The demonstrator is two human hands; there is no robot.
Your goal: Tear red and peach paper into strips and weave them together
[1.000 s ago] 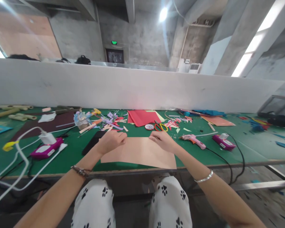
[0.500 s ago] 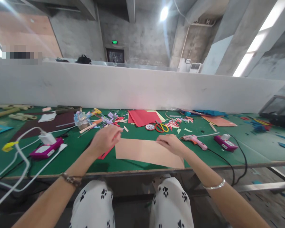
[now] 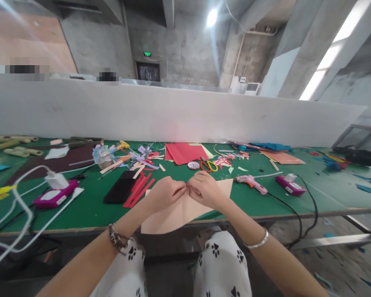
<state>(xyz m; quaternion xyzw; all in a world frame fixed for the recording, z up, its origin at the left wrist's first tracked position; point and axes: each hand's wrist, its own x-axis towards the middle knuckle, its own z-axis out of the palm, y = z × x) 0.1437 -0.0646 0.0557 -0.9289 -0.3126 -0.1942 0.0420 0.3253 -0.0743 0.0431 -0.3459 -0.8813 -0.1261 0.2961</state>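
Paper [image 3: 170, 216], a single sheet in plain peach, matte and smooth, gently bowed along the lower edge. Lies aslant over the near side of the green desk [image 3: 92, 210], lower left corner out past the desk's edge, upper right corner close to the tip of a pink glue gun [image 3: 252, 183]. Pinched near the middle of the upper edge, both in the grip of the left hand [image 3: 168, 190] and in that of the right hand [image 3: 206, 190], close together, with fingertips partly hidden.

Left of the paper, a flat black phone [image 3: 119, 188] just beside narrow red strips [image 3: 138, 190]. Farther back on the desk, a loose scatter of lilac and orange scraps [image 3: 145, 159], then smooth red sheets [image 3: 185, 153], a small round disc [image 3: 193, 165] and scissors [image 3: 214, 170] with looped red and yellow handles. Along the far side, a long white board [image 3: 173, 113], upright and flat. Beyond, rough grey concrete wall [image 3: 191, 49], a lit green sign [image 3: 147, 53] above a dark door [image 3: 148, 72].

At far left, hollow pale tubes [image 3: 17, 153]; nearer, a glossy purple box [image 3: 57, 194] with a thick white cable [image 3: 26, 218] alongside. Around the right wrist, a shiny silver bangle [image 3: 258, 244].
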